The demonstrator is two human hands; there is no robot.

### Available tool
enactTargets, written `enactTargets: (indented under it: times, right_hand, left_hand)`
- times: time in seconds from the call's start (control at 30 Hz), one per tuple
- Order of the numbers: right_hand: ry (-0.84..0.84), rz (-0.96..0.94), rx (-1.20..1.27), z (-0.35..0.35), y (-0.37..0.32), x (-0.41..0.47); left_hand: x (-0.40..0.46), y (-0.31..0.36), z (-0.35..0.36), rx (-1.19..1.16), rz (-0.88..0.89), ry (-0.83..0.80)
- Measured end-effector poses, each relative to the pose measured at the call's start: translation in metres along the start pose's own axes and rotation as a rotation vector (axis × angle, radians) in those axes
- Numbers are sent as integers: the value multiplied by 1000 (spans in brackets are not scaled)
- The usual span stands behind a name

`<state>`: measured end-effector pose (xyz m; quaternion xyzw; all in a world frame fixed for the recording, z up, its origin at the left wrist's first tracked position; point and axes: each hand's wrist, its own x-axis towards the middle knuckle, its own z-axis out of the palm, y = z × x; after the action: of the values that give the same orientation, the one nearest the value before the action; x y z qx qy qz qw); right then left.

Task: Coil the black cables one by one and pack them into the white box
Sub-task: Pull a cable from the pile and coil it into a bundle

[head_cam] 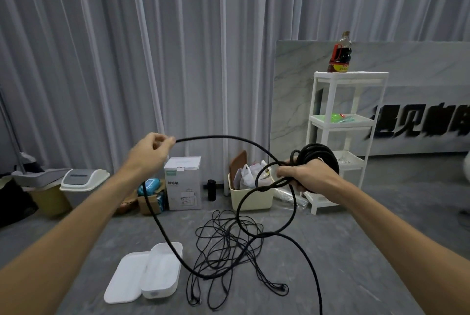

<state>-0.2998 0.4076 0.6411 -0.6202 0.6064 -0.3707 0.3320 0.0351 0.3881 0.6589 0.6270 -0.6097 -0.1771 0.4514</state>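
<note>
Head view: I see my right hand (304,175) gripping the coil (318,159); my left hand (152,148) pinches the thick cable (229,138) arching across to it.

The thick cable (223,138) looked matt, rubbery black. The white box (162,272) on the near floor was smooth plastic; the far curtain (127,47) was glossy pleated cloth.
</note>
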Motion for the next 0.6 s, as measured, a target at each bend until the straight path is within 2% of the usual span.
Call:
enactTargets:
  times: [0.07,0.17,0.2,0.27,0.33,0.4,0.5,0.6]
  right_hand:
    - [0,-12,-4,3,-5,0]
    - [-1,-30,-5,6,-11,2]
    - [-1,-31,-4,6,-12,2]
    - [-11,-36,0,7,-17,1]
    - [-37,-49,-3,8,-21,-3]
    - [-70,-76,-20,9,-27,-7]
    - [-79,-82,-41,12,-31,-11]
    - [-70,-78,-15,14,-33,-11]
  left_hand:
    - [-9,6,16,79,155,157]
    - [-48,19,44,221,680,432]
    - [-66,20,55,274,883,428]
    - [-93,8,81,335,1183,182]
    - [-106,-6,102,370,1202,-140]
    - [-112,-16,119,377,1079,-310]
    - [-111,-9,131,336,867,-391]
    - [-106,-4,139,393,753,-428]
